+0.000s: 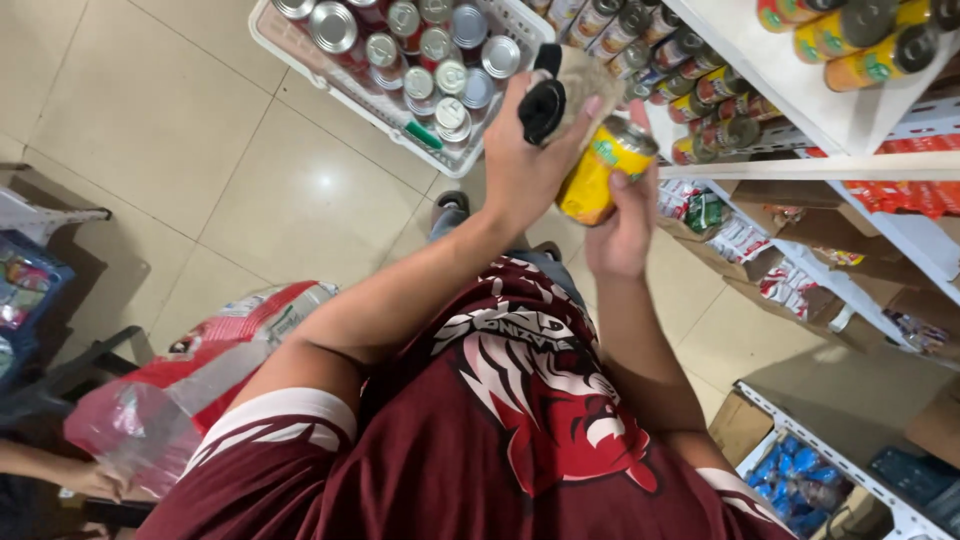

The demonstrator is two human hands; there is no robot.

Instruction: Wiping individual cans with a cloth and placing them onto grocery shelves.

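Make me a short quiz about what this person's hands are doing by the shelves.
1. True or false: the right hand holds a yellow can.
2. What does the left hand grip? A) a black tool B) a red bag C) a blue box
3. Where do the silver-topped cans lie: in the white basket on the floor, or on the top shelf?

Key
1. True: its fingers wrap the can's lower side.
2. A: the tool is held against the can's top; what kind of tool it is cannot be told.
3. In the white basket.
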